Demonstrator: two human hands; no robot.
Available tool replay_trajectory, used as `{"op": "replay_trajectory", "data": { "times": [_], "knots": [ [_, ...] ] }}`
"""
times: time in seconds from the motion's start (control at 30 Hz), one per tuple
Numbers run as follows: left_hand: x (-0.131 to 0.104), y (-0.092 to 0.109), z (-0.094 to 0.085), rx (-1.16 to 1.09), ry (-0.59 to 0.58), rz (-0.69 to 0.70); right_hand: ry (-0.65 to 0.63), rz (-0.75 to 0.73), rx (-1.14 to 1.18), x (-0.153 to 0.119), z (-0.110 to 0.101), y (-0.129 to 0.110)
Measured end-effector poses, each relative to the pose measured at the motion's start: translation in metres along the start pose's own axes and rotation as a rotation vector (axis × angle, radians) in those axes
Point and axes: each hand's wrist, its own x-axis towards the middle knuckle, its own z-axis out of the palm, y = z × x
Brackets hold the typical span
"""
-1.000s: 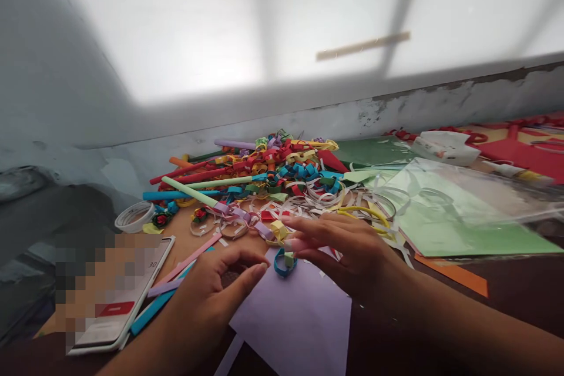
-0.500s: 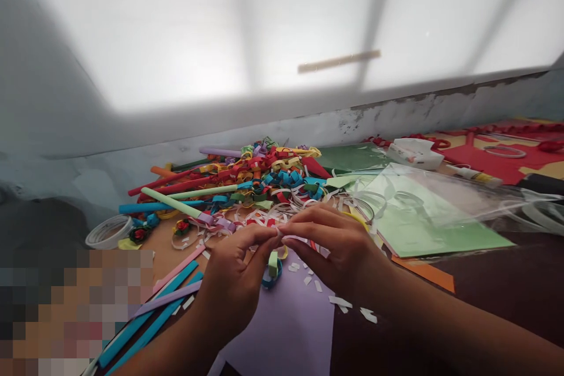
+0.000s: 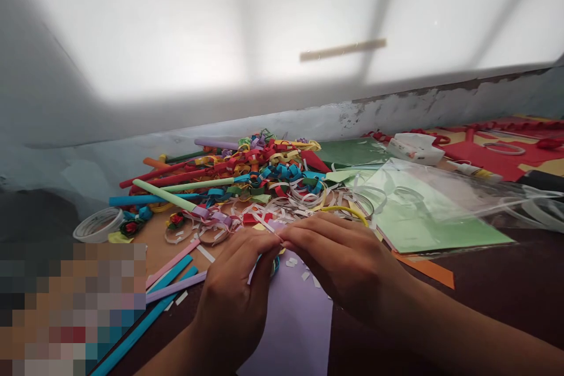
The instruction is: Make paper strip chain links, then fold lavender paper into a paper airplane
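My left hand (image 3: 238, 285) and my right hand (image 3: 343, 252) meet at the fingertips over a lilac paper sheet (image 3: 299, 329). Both are closed in a pinch on a narrow paper strip (image 3: 280, 238), which the fingers almost wholly cover. Just below the fingertips, partly behind my left hand, shows a blue paper link (image 3: 276, 266). Small white paper scraps (image 3: 305, 276) lie on the lilac sheet. Beyond the fingertips are loose white strips (image 3: 282, 208) and a heap of colourful paper chains (image 3: 259, 164).
At left lie blue paper strips (image 3: 145, 329) and a tape roll (image 3: 97, 224). Rolled paper tubes (image 3: 167, 197) stick out of the heap. Green sheets (image 3: 440, 229) under clear plastic, an orange strip (image 3: 429, 270) and a white box (image 3: 416, 148) are at right. A wall stands behind.
My fingers have closed in tighter, with the right hand's fingers curling down. The lilac strip and hanging links are now more covered. The view has shifted slightly.
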Motion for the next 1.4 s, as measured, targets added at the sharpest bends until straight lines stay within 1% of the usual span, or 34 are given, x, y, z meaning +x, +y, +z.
{"op": "replay_trajectory", "data": {
  "times": [0.1, 0.2, 0.3, 0.43, 0.7, 0.87, 1.0, 1.1, 1.2, 1.4],
  "knots": [
    [-0.002, 0.001, 0.000, -0.068, -0.006, -0.079, -0.004, 0.019, 0.028, 0.000, 0.002, 0.001],
    [-0.004, 0.000, 0.001, -0.171, -0.002, -0.180, 0.035, 0.006, 0.048, 0.000, 0.005, 0.001],
    [-0.006, -0.001, 0.002, -0.212, 0.012, -0.224, 0.065, -0.018, 0.048, -0.001, 0.006, 0.000],
    [-0.006, -0.002, 0.004, -0.194, 0.036, -0.158, 0.084, -0.005, 0.052, -0.001, 0.005, -0.002],
    [-0.007, -0.002, 0.003, -0.111, 0.042, -0.057, 0.047, 0.033, 0.072, 0.001, 0.004, -0.005],
    [-0.006, -0.002, 0.002, -0.084, 0.025, -0.012, 0.048, -0.018, 0.018, -0.002, 0.005, -0.003],
    [-0.004, -0.002, 0.002, -0.042, 0.017, 0.065, 0.001, -0.048, -0.067, -0.002, 0.003, -0.006],
    [-0.002, -0.001, 0.003, -0.011, 0.027, 0.112, 0.008, -0.061, -0.107, -0.001, 0.003, -0.010],
    [-0.002, 0.001, 0.003, -0.005, 0.032, 0.127, 0.039, -0.044, -0.088, 0.000, 0.005, -0.011],
    [0.000, 0.004, 0.001, -0.047, 0.034, 0.120, 0.051, 0.039, 0.009, 0.001, 0.005, -0.010]
  ]
}}
